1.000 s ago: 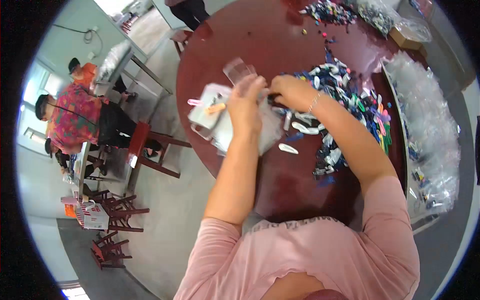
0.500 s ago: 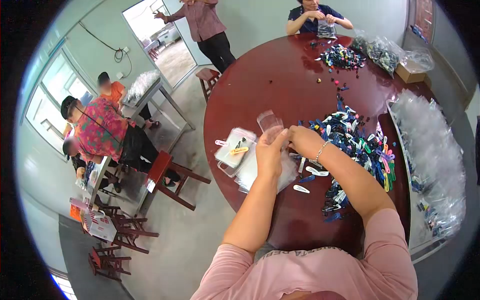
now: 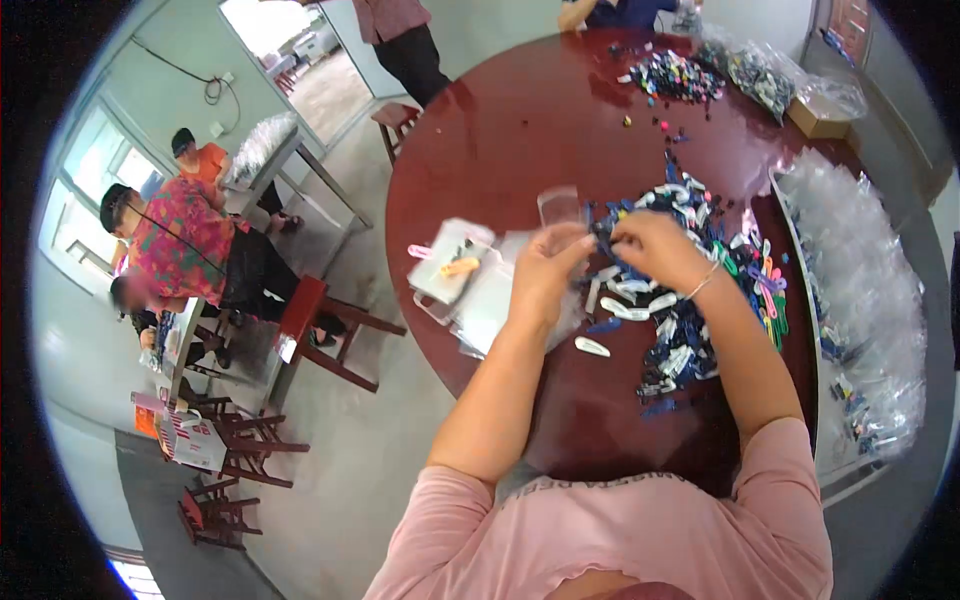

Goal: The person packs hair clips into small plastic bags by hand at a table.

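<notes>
My left hand [image 3: 545, 270] is closed at the fingertips on a small clear plastic bag [image 3: 559, 206], which sticks up beyond the fingers. Close by on the right, my right hand [image 3: 660, 250] has curled fingers at the edge of the pile of snap hair clips [image 3: 690, 330]. Something small and dark shows between the two hands' fingertips, too blurred to name. Under and left of my left hand lie clear flat bags [image 3: 490, 305]. A white card-like stack [image 3: 455, 250] bears an orange clip [image 3: 460, 267] and a pink clip [image 3: 420, 252].
A tray of filled clear bags [image 3: 860, 300] runs along the table's right side. Toward the far edge lie a small multicoloured pile [image 3: 675, 77], bagged goods [image 3: 760, 80] and a cardboard box [image 3: 818, 118]. Other people sit or stand around; a red stool [image 3: 305, 320] stands at left.
The hands have moved apart, my right hand shifting right toward the pile. The clear bag stays at my left hand. The camera view has tilted down slightly.
</notes>
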`<state>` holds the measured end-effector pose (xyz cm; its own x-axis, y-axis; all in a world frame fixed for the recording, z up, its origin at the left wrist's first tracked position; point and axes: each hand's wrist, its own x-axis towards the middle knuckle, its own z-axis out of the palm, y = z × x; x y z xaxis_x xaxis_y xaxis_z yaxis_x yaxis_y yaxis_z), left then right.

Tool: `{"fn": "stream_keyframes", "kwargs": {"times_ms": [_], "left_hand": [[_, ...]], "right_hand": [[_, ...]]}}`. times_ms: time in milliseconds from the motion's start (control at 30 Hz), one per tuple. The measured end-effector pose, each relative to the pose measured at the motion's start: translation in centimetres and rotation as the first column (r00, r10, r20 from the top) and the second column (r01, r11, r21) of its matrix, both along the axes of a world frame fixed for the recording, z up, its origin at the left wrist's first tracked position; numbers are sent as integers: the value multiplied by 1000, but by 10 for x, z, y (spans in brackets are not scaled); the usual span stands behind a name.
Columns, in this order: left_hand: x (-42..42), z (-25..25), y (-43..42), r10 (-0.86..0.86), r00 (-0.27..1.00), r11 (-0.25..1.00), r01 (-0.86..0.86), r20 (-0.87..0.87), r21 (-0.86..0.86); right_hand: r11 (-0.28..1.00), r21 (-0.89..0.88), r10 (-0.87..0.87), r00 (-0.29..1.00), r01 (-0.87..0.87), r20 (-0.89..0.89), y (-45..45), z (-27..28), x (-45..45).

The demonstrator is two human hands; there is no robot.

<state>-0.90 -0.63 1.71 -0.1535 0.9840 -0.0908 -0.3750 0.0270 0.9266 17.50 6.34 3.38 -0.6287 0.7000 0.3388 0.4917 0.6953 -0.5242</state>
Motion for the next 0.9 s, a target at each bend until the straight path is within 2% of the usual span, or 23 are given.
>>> {"fn": "stream_keyframes", "kwargs": {"times_ms": [33, 133, 200, 333, 367, 433, 533, 633, 800, 867, 900], "left_hand": [[2, 2, -1, -51, 999, 999, 51, -7, -4], [8, -5, -1, -206, 979, 979, 206, 6, -9], [11, -2, -4, -291, 957, 956, 291, 6, -44], [19, -3, -7, -322, 947, 944, 321, 2, -74], [20, -4, -8, -355, 935, 933, 353, -26, -68], [22, -5, -9, -414, 907, 910, 411, -80, -54], [24, -6, -10, -460, 885, 888, 459, -73, -40], [23, -5, -9, -420, 906, 907, 416, -57, -72], [18, 8, -11, -273, 962, 959, 273, 10, -75], [12, 4, -7, -227, 974, 971, 226, 1, -80], [9, 6, -6, -185, 983, 981, 186, 18, -63]], "right_hand": [[998, -69, -22, 994, 14, -112, -3, 1, 9], [984, -164, -95, 984, 70, -153, -11, 8, 32], [986, -123, -134, 976, 113, -172, -22, 22, 40], [979, -176, -164, 913, 103, -373, -40, 33, 36], [977, -186, -171, 912, 106, -373, -43, 36, 33], [998, -41, -59, 919, 46, -390, -49, 41, 27], [998, 51, -21, 949, 38, -314, -48, 34, 21], [997, -14, -78, 925, 79, -371, -48, 27, 20], [980, 6, -183, 902, 201, -391, -40, 21, 30], [986, 12, -161, 957, 169, -242, -29, 7, 40], [994, 37, -91, 972, 102, -216, -26, -1, 41]]}}
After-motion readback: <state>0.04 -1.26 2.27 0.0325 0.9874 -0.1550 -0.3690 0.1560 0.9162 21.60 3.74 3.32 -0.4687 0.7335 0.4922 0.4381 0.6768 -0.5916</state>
